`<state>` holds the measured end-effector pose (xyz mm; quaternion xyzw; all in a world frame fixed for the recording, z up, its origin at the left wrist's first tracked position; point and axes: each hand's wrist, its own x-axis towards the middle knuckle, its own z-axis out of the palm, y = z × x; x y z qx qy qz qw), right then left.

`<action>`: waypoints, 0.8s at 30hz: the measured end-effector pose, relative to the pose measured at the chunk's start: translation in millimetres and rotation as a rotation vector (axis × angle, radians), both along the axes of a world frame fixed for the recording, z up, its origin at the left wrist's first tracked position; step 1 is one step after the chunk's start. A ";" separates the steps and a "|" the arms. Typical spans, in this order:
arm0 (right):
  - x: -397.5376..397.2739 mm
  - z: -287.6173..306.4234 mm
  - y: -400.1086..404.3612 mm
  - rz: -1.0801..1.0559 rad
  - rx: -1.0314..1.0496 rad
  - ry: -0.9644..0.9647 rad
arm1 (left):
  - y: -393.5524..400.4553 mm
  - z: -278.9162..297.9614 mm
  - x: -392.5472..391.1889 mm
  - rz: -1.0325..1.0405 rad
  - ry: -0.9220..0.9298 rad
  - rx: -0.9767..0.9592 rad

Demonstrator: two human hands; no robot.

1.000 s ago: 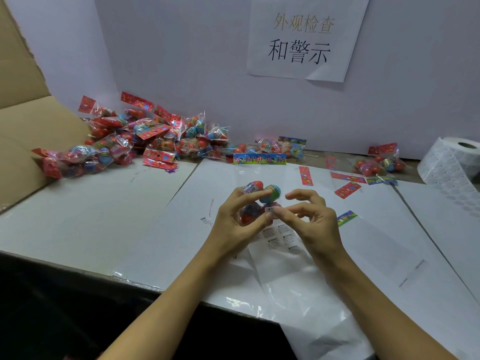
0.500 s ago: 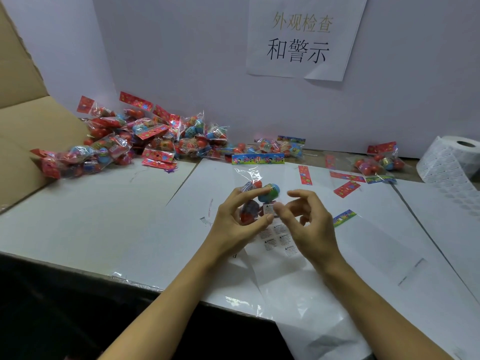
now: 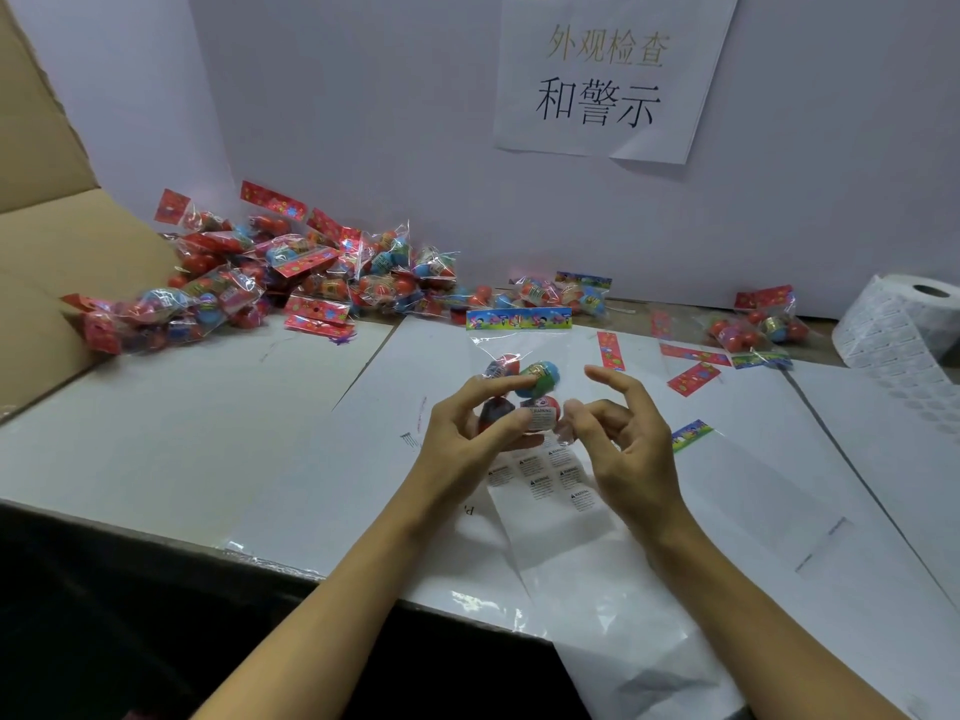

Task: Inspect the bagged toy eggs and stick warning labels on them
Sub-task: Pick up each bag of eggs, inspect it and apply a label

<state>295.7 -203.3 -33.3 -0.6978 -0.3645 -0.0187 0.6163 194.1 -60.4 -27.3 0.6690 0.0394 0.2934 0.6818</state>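
Change: right hand (image 3: pixel 631 449) has pulled back from the bag (image 3: pixel 522 387), fingers now spread and off the label (image 3: pixel 540 419), which stays stuck on the red egg.
Left grip: left hand (image 3: pixel 467 439) keeps grasping the bag, thumb beside the label, held above the desk (image 3: pixel 182 433).
Right grip: released, loosely curled, holding nothing.
Under the hands: label sheet (image 3: pixel 550 480) flat on the desk.
Around: bag pile (image 3: pixel 270 283) at far left, label roll (image 3: pixel 904 324) at right, sign (image 3: pixel 602 75) on the wall.

bare forearms, apparently no sleeves, rings
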 end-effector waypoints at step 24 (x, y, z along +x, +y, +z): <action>37.5 28.7 -29.9 -0.025 0.116 0.637 | 3.9 -2.2 2.0 0.053 0.063 0.059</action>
